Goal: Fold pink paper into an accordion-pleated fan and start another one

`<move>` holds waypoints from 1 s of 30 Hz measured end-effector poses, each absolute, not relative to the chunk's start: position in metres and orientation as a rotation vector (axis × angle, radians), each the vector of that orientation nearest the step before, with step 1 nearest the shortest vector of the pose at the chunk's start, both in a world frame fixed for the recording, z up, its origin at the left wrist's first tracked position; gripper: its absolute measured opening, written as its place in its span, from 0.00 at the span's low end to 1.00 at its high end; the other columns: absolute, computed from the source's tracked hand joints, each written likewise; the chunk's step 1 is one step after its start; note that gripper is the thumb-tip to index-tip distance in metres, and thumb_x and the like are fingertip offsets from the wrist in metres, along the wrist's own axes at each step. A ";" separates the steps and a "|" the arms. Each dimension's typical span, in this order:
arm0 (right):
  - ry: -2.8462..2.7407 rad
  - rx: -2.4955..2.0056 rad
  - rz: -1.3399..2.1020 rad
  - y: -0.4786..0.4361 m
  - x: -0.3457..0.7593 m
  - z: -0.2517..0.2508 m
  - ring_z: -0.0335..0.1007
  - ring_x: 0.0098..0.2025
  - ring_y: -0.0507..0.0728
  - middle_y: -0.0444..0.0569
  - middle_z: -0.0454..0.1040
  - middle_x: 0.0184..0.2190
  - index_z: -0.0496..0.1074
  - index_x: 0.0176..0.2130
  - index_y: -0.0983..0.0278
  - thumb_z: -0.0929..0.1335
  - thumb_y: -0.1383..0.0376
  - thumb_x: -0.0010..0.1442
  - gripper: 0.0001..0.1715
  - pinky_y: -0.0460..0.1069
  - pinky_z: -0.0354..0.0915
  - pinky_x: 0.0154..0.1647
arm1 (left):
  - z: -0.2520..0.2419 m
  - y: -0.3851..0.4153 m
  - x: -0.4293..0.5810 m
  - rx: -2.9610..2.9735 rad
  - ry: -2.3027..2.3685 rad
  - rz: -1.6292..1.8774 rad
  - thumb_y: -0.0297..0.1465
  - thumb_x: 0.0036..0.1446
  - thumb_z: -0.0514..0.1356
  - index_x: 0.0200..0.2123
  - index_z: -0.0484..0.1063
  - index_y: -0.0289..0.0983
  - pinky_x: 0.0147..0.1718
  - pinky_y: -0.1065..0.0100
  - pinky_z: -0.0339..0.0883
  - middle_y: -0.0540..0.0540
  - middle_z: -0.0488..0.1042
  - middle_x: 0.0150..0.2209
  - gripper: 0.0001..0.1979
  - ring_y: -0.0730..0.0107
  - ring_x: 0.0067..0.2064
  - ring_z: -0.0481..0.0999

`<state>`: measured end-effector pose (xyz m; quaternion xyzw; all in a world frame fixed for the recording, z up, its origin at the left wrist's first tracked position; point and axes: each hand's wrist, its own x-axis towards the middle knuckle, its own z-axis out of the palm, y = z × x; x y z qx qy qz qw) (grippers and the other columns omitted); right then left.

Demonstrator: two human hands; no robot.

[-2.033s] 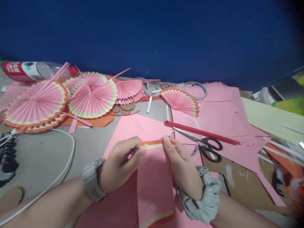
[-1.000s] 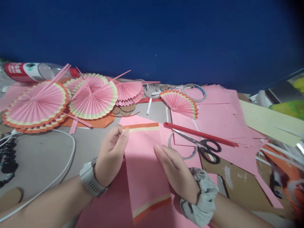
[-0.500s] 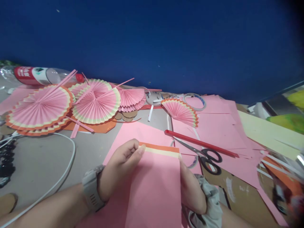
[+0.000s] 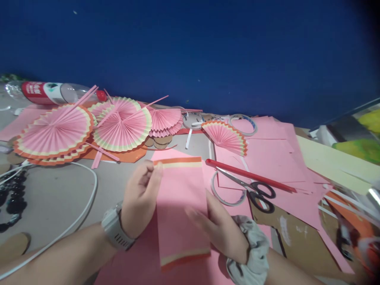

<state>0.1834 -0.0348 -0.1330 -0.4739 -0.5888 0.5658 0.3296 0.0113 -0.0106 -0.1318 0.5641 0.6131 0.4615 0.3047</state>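
A pink paper strip (image 4: 182, 206) with orange and cream bands at its top and bottom edges is raised over a larger pink sheet (image 4: 133, 261). My left hand (image 4: 142, 198) pinches its upper left corner between thumb and fingers. At the strip's right side, my right hand (image 4: 219, 227) has thumb and fingers apart, one each side of the edge, slightly blurred. Right of it lie black-handled scissors (image 4: 252, 190), a red stick (image 4: 252, 175) and a tape roll (image 4: 228, 190).
Pleated paper fans (image 4: 53, 130) and a plastic bottle (image 4: 44, 93) line the back left. A white cable (image 4: 95, 186) curves at the left. Cardboard (image 4: 297, 237) and pink sheets (image 4: 273, 154) lie at the right, below a blue wall (image 4: 190, 51).
The strip has moved up and left with my left hand, showing its lower banded edge. My right hand has left the top right corner and slid down the side, its fingers opening.
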 end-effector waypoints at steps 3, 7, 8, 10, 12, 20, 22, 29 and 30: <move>-1.705 -1.329 1.444 -0.029 0.176 -0.134 0.50 0.23 0.50 0.40 0.55 0.21 0.62 0.27 0.62 0.59 0.58 0.62 0.14 0.46 0.53 0.25 | -0.131 -0.007 0.008 1.561 1.622 1.321 0.28 0.61 0.51 0.25 0.58 0.38 0.24 0.72 0.53 0.55 0.55 0.21 0.11 0.76 0.23 0.56; -1.689 -1.428 1.284 -0.032 0.173 -0.135 0.44 0.22 0.48 0.38 0.50 0.19 0.57 0.24 0.62 0.64 0.59 0.58 0.16 0.46 0.48 0.23 | -0.132 -0.005 0.006 1.556 1.577 1.388 0.26 0.61 0.50 0.25 0.59 0.38 0.26 0.72 0.54 0.54 0.56 0.22 0.11 0.76 0.25 0.56; -1.643 -1.420 1.288 -0.033 0.175 -0.135 0.45 0.22 0.48 0.38 0.51 0.19 0.57 0.24 0.61 0.66 0.59 0.56 0.16 0.46 0.48 0.22 | -0.133 -0.005 0.007 1.541 1.563 1.392 0.26 0.62 0.50 0.25 0.59 0.38 0.27 0.72 0.54 0.54 0.57 0.23 0.11 0.76 0.25 0.57; -1.509 -1.326 1.418 -0.035 0.179 -0.135 0.48 0.22 0.49 0.38 0.54 0.19 0.58 0.26 0.60 0.69 0.57 0.52 0.16 0.46 0.51 0.23 | -0.134 -0.004 0.007 1.506 1.526 1.350 0.27 0.62 0.50 0.26 0.59 0.38 0.26 0.73 0.54 0.54 0.57 0.23 0.11 0.76 0.26 0.57; -1.327 -1.163 1.620 -0.034 0.183 -0.137 0.54 0.23 0.51 0.40 0.60 0.21 0.61 0.29 0.60 0.65 0.50 0.55 0.16 0.47 0.55 0.25 | -0.135 -0.004 0.008 1.452 1.461 1.249 0.29 0.63 0.49 0.26 0.58 0.38 0.25 0.74 0.54 0.54 0.56 0.24 0.11 0.77 0.26 0.56; -1.050 -0.895 1.855 -0.023 0.186 -0.137 0.59 0.32 0.53 0.44 0.63 0.29 0.65 0.33 0.60 0.63 0.53 0.60 0.14 0.49 0.58 0.35 | -0.134 -0.009 0.012 1.439 1.202 0.823 0.37 0.62 0.49 0.25 0.58 0.37 0.27 0.73 0.54 0.53 0.57 0.25 0.15 0.76 0.27 0.57; -1.065 -0.850 1.901 -0.022 0.185 -0.134 0.56 0.30 0.51 0.42 0.60 0.28 0.61 0.33 0.60 0.65 0.50 0.56 0.17 0.47 0.57 0.32 | -0.133 -0.011 0.012 1.488 1.190 0.822 0.37 0.63 0.49 0.25 0.59 0.36 0.27 0.72 0.54 0.53 0.58 0.25 0.15 0.75 0.28 0.57; -1.341 -1.032 1.807 -0.026 0.186 -0.136 0.56 0.33 0.51 0.44 0.60 0.32 0.61 0.36 0.61 0.63 0.51 0.59 0.16 0.47 0.55 0.33 | -0.132 -0.018 0.012 1.647 0.959 0.781 0.34 0.63 0.49 0.25 0.61 0.35 0.27 0.71 0.54 0.52 0.60 0.24 0.14 0.76 0.27 0.59; -1.419 -1.066 1.753 -0.027 0.186 -0.137 0.57 0.33 0.52 0.44 0.61 0.31 0.62 0.35 0.62 0.62 0.51 0.60 0.16 0.47 0.55 0.33 | -0.131 -0.018 0.013 1.645 0.942 0.784 0.33 0.63 0.49 0.25 0.61 0.35 0.27 0.72 0.54 0.52 0.60 0.24 0.14 0.76 0.27 0.59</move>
